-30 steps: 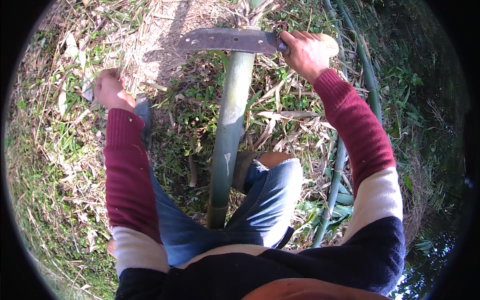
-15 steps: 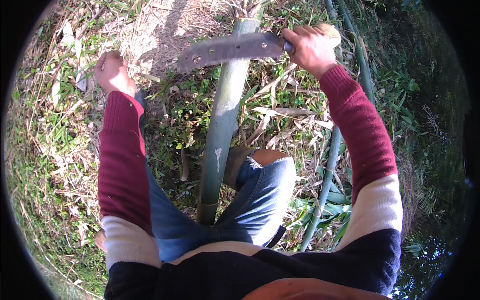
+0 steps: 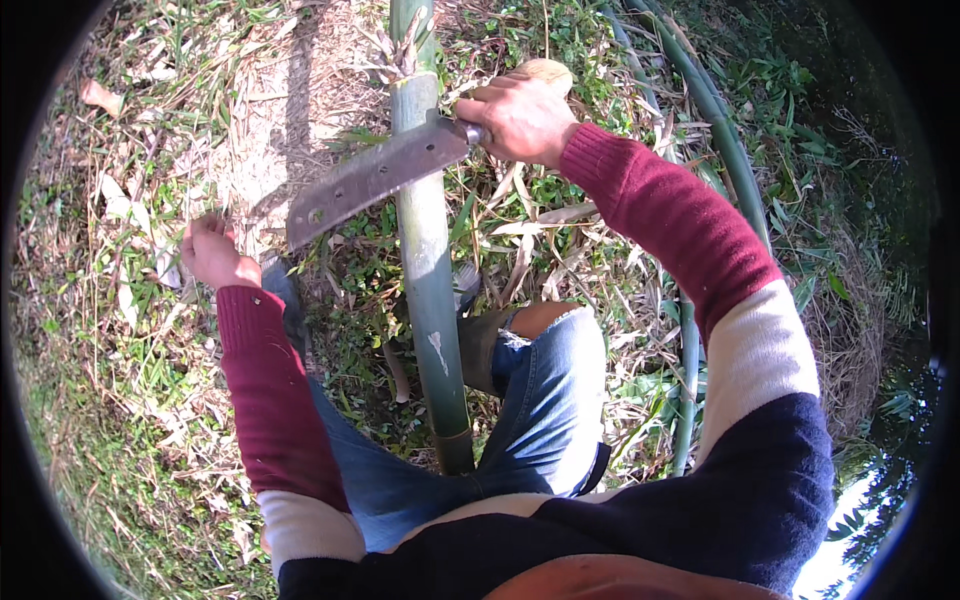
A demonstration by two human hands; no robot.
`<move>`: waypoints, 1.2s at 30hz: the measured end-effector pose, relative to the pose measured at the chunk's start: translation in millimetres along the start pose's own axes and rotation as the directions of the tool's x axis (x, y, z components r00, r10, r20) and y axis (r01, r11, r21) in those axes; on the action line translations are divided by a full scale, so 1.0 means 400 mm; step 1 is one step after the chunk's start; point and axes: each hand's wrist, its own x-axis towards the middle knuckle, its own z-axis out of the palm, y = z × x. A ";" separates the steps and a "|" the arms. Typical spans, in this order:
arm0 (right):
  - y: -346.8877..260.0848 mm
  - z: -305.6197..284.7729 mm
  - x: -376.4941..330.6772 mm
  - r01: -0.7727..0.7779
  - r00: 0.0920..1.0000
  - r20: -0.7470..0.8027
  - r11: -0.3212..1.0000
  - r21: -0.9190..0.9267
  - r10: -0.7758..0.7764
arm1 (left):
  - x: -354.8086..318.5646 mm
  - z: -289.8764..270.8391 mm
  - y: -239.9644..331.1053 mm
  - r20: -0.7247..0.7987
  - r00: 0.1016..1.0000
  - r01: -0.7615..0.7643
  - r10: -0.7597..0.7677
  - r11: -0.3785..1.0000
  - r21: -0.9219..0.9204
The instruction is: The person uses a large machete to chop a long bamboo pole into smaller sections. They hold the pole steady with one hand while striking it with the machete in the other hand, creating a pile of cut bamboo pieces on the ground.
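Observation:
My right hand (image 3: 520,122) is wrapped round the pale wooden handle of a machete (image 3: 380,180). Its broad, dark blade has several small holes and slants down to the left. The blade crosses over a thick green bamboo pole (image 3: 425,270); whether it touches the pole I cannot tell. That pole runs from between my knees up past the upper edge, with a pale, scraped-looking stretch near the blade. Off to the left, my left hand (image 3: 214,252) hangs over the grass with its fingers curled in, away from the pole, and nothing shows in it.
More thin green bamboo poles (image 3: 735,165) lie to the right. Dry leaves (image 3: 545,222), weeds and straw cover the ground. My bent leg in torn jeans (image 3: 560,400) is close to the pole's right side. Dark foliage (image 3: 850,130) stands at the far right.
The machete and my right hand have moved left and slightly down, the blade tilting its tip lower. My left hand has dropped lower. The whole view has shifted a little.

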 end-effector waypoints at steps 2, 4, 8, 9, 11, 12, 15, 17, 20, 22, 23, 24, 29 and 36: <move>-0.005 0.006 -0.003 0.353 0.935 -0.006 0.934 -0.043 -0.354 | 0.007 0.009 -0.022 0.031 1.000 0.007 -0.006 1.000 -0.029; 0.065 0.001 0.012 0.021 0.992 -0.119 0.986 -0.164 -0.041 | -0.008 0.010 -0.022 0.069 0.998 0.000 0.001 1.000 -0.027; 0.044 -0.010 -0.003 -0.210 0.977 -0.069 0.970 -0.124 0.203 | -0.068 0.038 0.021 0.043 0.999 0.017 -0.019 0.999 0.038; 0.010 -0.030 0.001 -0.115 0.990 0.072 0.992 -0.057 0.119 | -0.055 0.031 0.016 0.033 0.999 0.005 -0.005 1.000 0.006; -0.003 -0.020 -0.001 0.235 0.972 0.025 0.966 -0.106 -0.233 | -0.024 0.024 -0.006 0.063 0.998 -0.006 0.008 1.000 -0.027; 0.012 -0.034 -0.002 0.350 0.935 0.006 0.923 -0.161 -0.354 | -0.028 0.027 -0.004 0.086 0.996 -0.003 0.006 0.999 -0.041; 0.090 -0.046 0.012 -0.235 0.971 -0.001 0.959 -0.157 0.238 | -0.067 0.039 0.010 0.119 0.992 0.039 -0.031 0.997 -0.066; 0.059 -0.056 -0.004 -0.200 0.975 0.067 0.968 -0.152 0.212 | -0.058 0.045 0.017 0.121 0.992 0.047 -0.039 0.997 -0.060; -0.011 -0.029 -0.021 0.264 0.964 0.010 0.957 -0.121 -0.264 | -0.034 0.029 0.012 0.126 0.992 0.019 -0.012 0.999 -0.049; 0.022 -0.023 -0.003 0.286 0.953 -0.042 0.938 -0.198 -0.300 | -0.038 0.043 -0.010 0.141 0.989 -0.030 0.032 0.999 -0.018; 0.081 0.000 0.016 -0.033 0.999 0.001 0.977 -0.210 0.033 | -0.030 0.039 -0.022 0.172 0.985 0.002 -0.004 1.000 0.017; 0.079 -0.099 0.057 -0.281 0.944 0.149 0.955 -0.099 0.293 | -0.019 0.009 -0.021 0.139 0.990 0.028 -0.027 1.000 -0.003; 0.010 -0.056 -0.015 0.012 0.993 0.120 0.989 -0.144 0.005 | -0.013 0.018 -0.010 0.144 0.989 0.014 -0.013 1.000 -0.007; 0.098 -0.042 -0.009 -0.119 0.990 -0.104 0.964 -0.236 0.097 | -0.028 0.035 -0.012 0.103 0.994 0.045 -0.042 0.999 -0.021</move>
